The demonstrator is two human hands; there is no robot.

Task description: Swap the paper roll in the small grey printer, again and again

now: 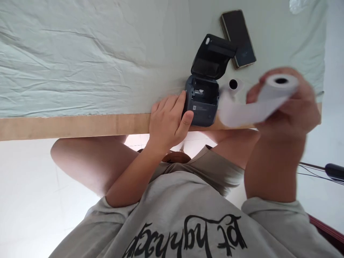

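A dark portable receipt printer [203, 114] sits at the table's near edge with its lid [211, 59] swung up, so its paper bay shows. My left hand [169, 120] lies flat along the printer's left side, fingers stretched and the thumb at its near corner. To the right, my right hand [291, 104] is closed around a white paper roll [282, 81], held up off the table. A loose strip of paper curls from the roll toward the printer, blurred by motion. Behind the strip stands a second small white roll [236, 85].
A dark smartphone [239, 39] lies beyond the printer, close to its raised lid. A pale green wrinkled cloth [94, 57] covers the table, leaving a bare wooden edge [80, 125] along the front. Something clear [298, 5] lies at the far right. A dark rod end [334, 171] shows at right.
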